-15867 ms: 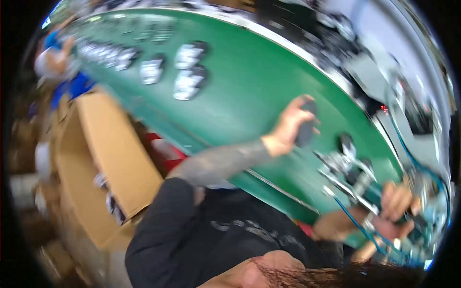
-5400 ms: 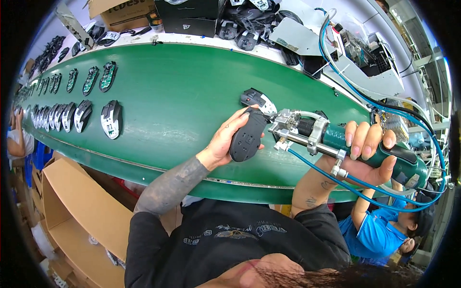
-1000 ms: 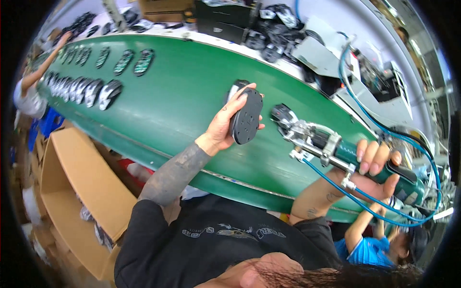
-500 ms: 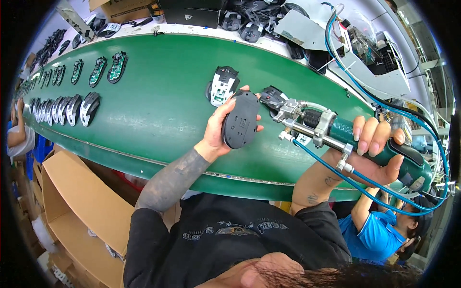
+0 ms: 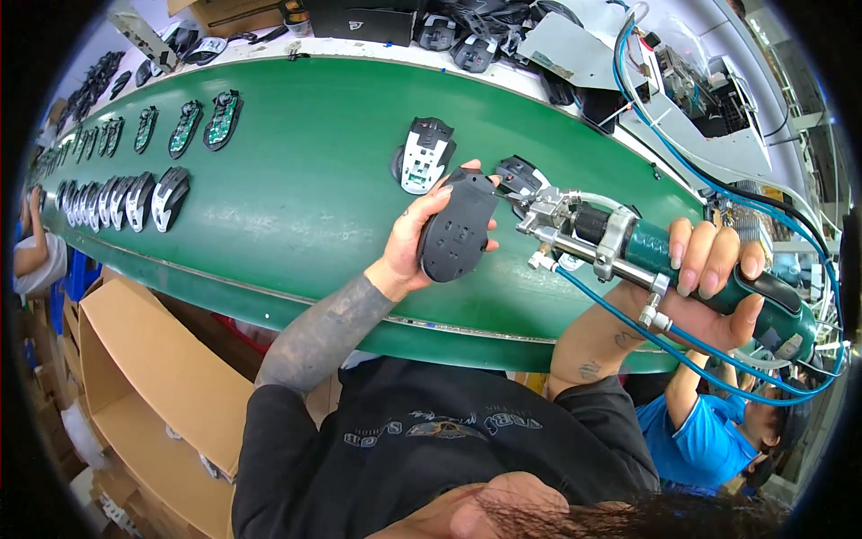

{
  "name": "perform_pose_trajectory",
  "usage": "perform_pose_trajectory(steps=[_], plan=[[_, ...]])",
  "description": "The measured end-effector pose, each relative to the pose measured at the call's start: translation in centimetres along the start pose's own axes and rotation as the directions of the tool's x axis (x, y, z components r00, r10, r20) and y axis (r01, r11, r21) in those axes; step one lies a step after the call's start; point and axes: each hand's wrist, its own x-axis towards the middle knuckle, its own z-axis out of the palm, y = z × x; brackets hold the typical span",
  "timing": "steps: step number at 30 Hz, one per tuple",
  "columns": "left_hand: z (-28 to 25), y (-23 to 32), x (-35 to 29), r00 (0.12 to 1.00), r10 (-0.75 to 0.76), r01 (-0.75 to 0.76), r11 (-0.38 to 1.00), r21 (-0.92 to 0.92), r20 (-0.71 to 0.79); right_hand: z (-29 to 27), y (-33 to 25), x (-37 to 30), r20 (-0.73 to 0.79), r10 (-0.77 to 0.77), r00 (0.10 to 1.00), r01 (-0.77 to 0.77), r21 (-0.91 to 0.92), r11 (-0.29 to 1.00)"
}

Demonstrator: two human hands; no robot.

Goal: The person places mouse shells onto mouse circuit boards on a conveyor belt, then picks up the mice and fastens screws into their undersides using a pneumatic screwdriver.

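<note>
**Partway through this one, we reckon**

Our left hand grips a black mouse underside-up above the green belt; our right hand wraps a power driver over it, tip near the mouse. Can't tell what's fastened. White-and-black mice on the belt look unfinished.

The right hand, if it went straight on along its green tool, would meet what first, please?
Probably the upper end of the black mouse held in the left hand, though depth is unclear.
</note>
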Motion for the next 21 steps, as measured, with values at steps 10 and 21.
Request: perform_pose_trajectory(steps=[10,21], plan=[[-0.1,0.4,-0.1,0.932,0.286,-0.207,0.925,0.318,-0.224,-1.0,-1.5,-0.1,-0.211,-0.077,0.975,0.061,-0.080,0.995],[0.4,1.1,0.9,0.866,0.401,-0.303,0.897,0.323,-0.300,4.2,-0.8,-2.3,0.230,-0.861,0.453,0.412,-0.911,-0.026]])
